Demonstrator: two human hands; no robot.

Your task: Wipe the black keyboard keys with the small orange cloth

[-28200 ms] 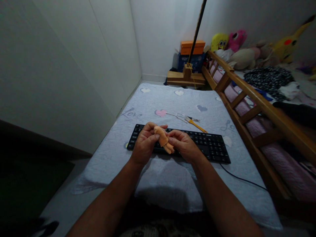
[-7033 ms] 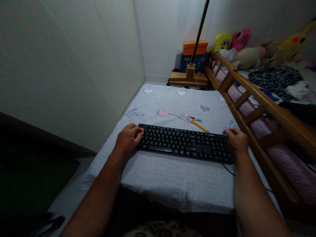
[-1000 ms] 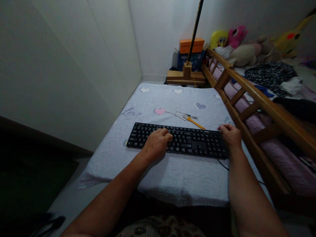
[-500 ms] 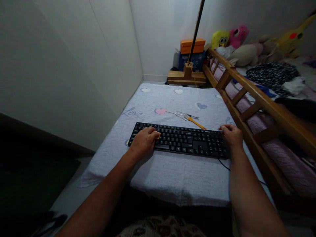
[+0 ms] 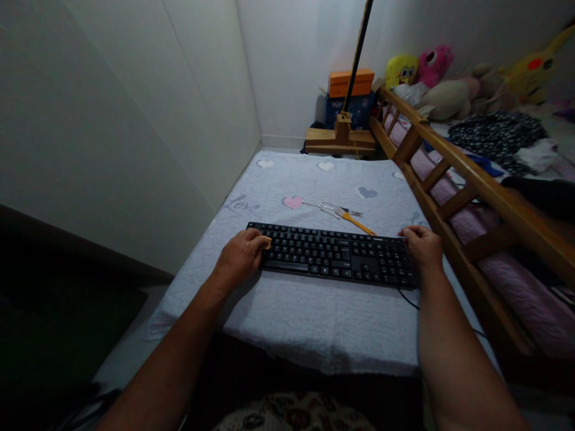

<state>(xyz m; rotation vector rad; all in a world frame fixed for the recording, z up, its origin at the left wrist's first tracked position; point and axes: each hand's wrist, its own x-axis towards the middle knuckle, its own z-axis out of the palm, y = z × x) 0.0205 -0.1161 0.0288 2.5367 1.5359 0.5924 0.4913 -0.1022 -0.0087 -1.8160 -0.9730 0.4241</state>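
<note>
A black keyboard (image 5: 318, 251) lies flat on the cloth-covered table. My left hand (image 5: 240, 254) is closed around a small yellowish piece (image 5: 266, 242), perhaps sponge or cloth, and presses it on the keys at the left end. Most of that piece is hidden by my fingers. At the other end, my right hand (image 5: 421, 245) grips the keyboard's top right corner with curled fingers. Behind the keyboard lie a brush with an orange handle (image 5: 357, 223) and several thin tools, among them a bent wire piece (image 5: 330, 208).
A pale cloth with hearts (image 5: 332, 323) covers the table. To the right runs a wooden bed rail (image 5: 476, 188), with plush toys and clothes beyond it. A wooden stand (image 5: 341, 137) and boxes are at the back; a pale panel (image 5: 135, 120) rises on the left. The keyboard's cable (image 5: 408, 299) trails right.
My left hand has slid left along the keys with the yellowish piece, uncovering more of the keyboard's middle-left. My right hand and the keyboard have stayed in place.
</note>
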